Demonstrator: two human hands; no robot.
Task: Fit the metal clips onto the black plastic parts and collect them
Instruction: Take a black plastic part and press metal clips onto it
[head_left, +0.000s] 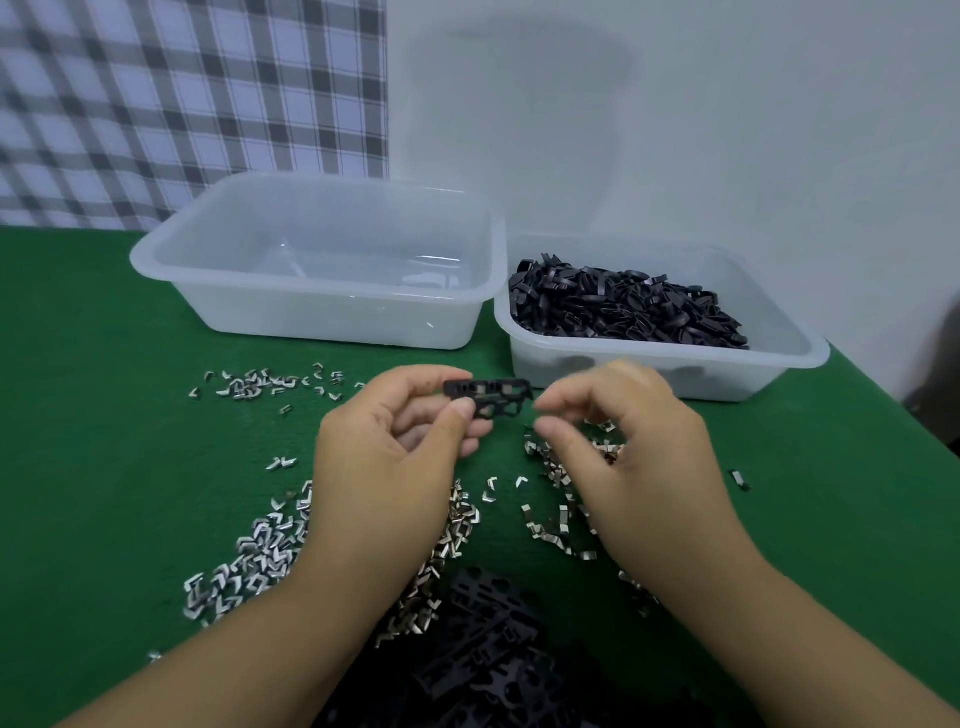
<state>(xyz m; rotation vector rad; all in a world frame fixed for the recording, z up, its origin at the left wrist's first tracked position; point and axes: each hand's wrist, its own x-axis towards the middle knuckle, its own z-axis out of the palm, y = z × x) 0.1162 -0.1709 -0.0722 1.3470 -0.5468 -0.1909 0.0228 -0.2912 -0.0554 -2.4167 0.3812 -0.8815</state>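
My left hand (395, 462) pinches a flat black plastic part (491, 397) by its left end and holds it above the green table. Metal clips show in its slots. My right hand (628, 447) hovers just right of the part, thumb and forefinger curled close together; whether they hold a clip I cannot tell. Several loose metal clips (260, 551) lie scattered on the cloth around and under both hands. A heap of black plastic parts (498, 654) lies at the near edge between my forearms.
A clear plastic tub (218, 249) stands at the back left, almost empty. A second tub (779, 358) at the back right holds several black loops (623, 306). A green cloth (104, 415) covers the table; a checked curtain hangs behind.
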